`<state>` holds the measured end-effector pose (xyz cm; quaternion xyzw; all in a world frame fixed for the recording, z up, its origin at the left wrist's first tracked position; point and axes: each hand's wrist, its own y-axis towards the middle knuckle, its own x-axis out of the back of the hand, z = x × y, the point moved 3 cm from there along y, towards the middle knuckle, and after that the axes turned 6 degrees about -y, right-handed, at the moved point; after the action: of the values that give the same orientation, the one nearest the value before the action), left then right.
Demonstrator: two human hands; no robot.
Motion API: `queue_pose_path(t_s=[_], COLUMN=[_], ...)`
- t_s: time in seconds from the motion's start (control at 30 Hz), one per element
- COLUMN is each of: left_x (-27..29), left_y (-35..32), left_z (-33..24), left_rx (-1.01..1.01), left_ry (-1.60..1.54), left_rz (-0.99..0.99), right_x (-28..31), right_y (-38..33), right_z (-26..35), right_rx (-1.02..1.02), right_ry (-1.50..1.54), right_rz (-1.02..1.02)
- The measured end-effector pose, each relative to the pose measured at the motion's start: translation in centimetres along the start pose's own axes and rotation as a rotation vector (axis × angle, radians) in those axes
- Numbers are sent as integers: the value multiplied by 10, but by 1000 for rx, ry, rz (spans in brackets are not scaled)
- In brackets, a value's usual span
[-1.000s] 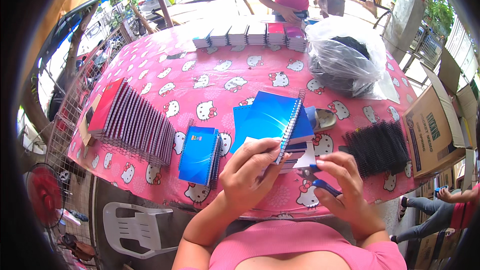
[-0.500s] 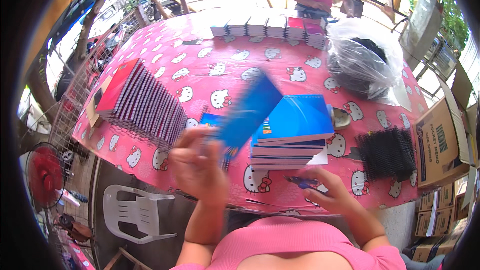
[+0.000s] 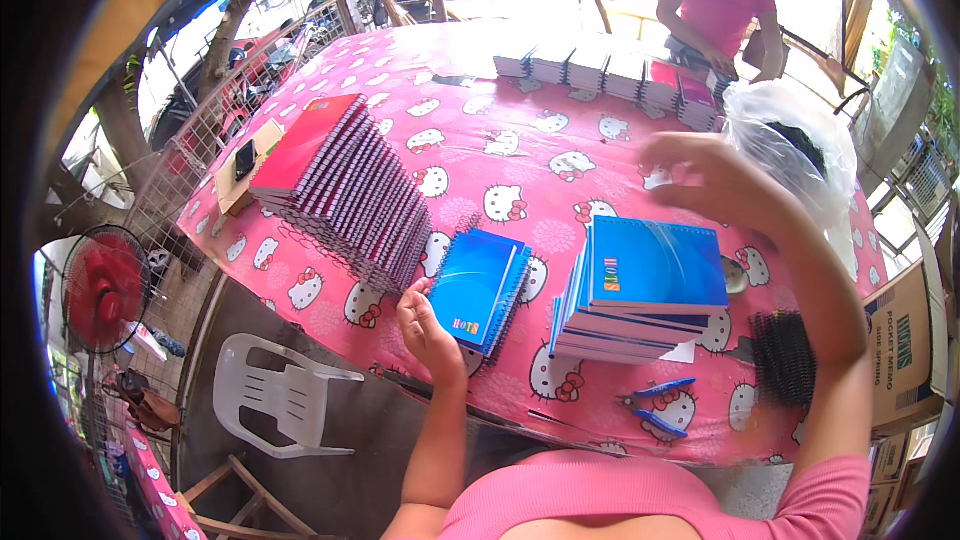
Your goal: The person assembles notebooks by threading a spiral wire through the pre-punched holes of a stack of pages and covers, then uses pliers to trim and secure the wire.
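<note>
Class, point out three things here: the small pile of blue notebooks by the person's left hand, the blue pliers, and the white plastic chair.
Small pile of blue notebooks (image 3: 478, 288), head view, top cover.
Blue pliers (image 3: 655, 406), head view, handles.
White plastic chair (image 3: 268, 392), head view, seat.

One view only — a fisheye camera worn on the person's head, looking steeply down and forward over the counter with its pink patterned cloth, near enough that the person's own pink-clad chest and both forearms fill the lower edge. Straight lines bow toward a dark round rim, and the near counter edge curves across the lower middle. The far end stays in sight — with another person standing there — and ground with a white plastic chair shows at lower left.
</note>
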<state>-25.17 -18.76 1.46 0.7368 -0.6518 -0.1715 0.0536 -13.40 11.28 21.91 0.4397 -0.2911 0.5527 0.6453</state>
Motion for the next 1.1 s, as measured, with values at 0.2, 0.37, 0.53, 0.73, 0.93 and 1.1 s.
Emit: queue_pose_path(t_s=[0.2, 0.37, 0.53, 0.73, 0.93, 1.1], left_x=[-14, -11, -14, -15, 3, 4], left_y=[9, 10, 11, 7, 17, 20], left_z=[16, 24, 21, 26, 18, -51], left_rx=[59, 79, -13, 255, -131, -173], left_ry=[-52, -101, -186, -291, -186, -461], left_rz=[-77, -158, -68, -101, -46, 114], right_x=[-130, -170, -180, -173, -56, 17], right_y=[116, 117, 128, 124, 104, -17], right_z=[-35, 7, -6, -5, -33, -26], right_rx=[202, 345, 438, 399, -13, 14], right_ry=[-384, -406, -289, -289, -134, 22], right_rz=[831, 948, 798, 896, 505, 438])
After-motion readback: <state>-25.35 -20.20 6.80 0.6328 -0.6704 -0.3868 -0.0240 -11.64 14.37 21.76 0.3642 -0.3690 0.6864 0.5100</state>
